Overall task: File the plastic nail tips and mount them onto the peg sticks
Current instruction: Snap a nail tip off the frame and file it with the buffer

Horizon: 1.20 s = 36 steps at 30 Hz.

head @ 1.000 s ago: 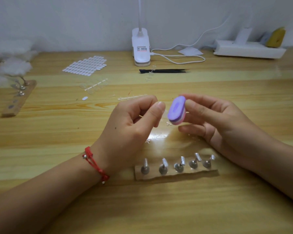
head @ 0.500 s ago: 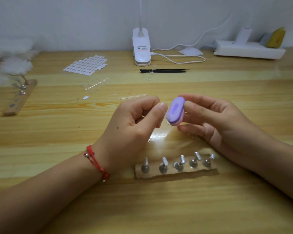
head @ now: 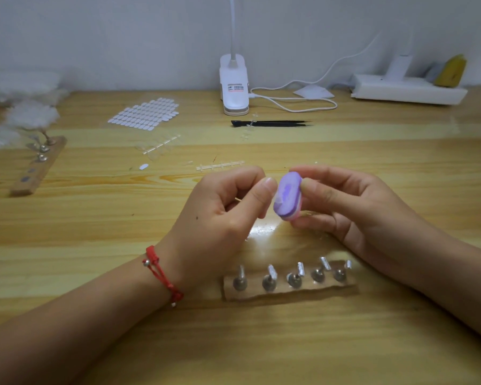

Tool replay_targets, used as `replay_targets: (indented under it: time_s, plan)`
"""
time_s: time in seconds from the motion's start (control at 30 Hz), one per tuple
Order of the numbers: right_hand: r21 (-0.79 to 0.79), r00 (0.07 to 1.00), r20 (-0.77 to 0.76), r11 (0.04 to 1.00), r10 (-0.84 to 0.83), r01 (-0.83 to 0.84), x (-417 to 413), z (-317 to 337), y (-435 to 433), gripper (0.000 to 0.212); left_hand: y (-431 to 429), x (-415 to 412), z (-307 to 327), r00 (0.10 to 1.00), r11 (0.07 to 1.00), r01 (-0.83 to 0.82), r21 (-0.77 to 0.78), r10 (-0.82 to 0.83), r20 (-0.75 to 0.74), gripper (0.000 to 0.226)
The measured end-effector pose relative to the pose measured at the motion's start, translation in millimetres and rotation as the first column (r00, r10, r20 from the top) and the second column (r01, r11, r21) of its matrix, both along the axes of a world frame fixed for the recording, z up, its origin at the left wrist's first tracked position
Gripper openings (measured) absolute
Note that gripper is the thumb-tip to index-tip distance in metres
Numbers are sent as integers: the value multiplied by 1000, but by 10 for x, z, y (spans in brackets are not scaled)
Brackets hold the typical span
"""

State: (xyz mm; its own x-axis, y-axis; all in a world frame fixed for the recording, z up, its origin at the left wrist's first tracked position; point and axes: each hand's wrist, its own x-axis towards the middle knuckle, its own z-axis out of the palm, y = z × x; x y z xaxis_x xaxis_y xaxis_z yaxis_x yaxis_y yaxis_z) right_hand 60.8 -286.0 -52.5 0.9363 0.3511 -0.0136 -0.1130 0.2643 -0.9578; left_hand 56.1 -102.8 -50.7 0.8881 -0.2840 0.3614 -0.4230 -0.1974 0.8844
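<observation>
Peg sticks (head: 295, 275): five, on one wooden base (head: 289, 295). File block (head: 288, 195): one, purple, pinched by right hand (head: 353, 207). Left hand (head: 220, 212) pinches faint clear nail tip (head: 277, 200) against it. Block sits lower than earlier.

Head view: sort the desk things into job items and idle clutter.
Job: purple file block in right hand; five peg sticks on wooden base; clear nail-tip strips; adhesive tab sheet.
Lying about: clip lamp; black tweezers; white power strip; second peg base, far left.
</observation>
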Motion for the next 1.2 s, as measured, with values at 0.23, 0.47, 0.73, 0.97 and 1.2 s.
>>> replay_targets:
  time_s: [0.23,0.47,0.73,0.97,1.2]
  plan:
    - [-33,999,29,999,20,-19,-17,3,11,17,4,7,-7,1000,1000,13,-13,-13,6,36]
    - [-27,1000,17,1000,13,-12,-18,14,19,20,-7,11,-3,1000,1000,-6,0,6,7,35]
    - [-7,1000,1,1000,-18,18,-5,7,17,20,-2,-1,-7,1000,1000,-11,17,11,22,35]
    - [-6,1000,-4,1000,4,-4,-12,14,25,19,-2,-2,-5,1000,1000,-15,11,15,13,35]
    - [1,999,-26,1000,27,-27,-6,24,16,21,-3,-4,-9,1000,1000,-9,19,8,28,34]
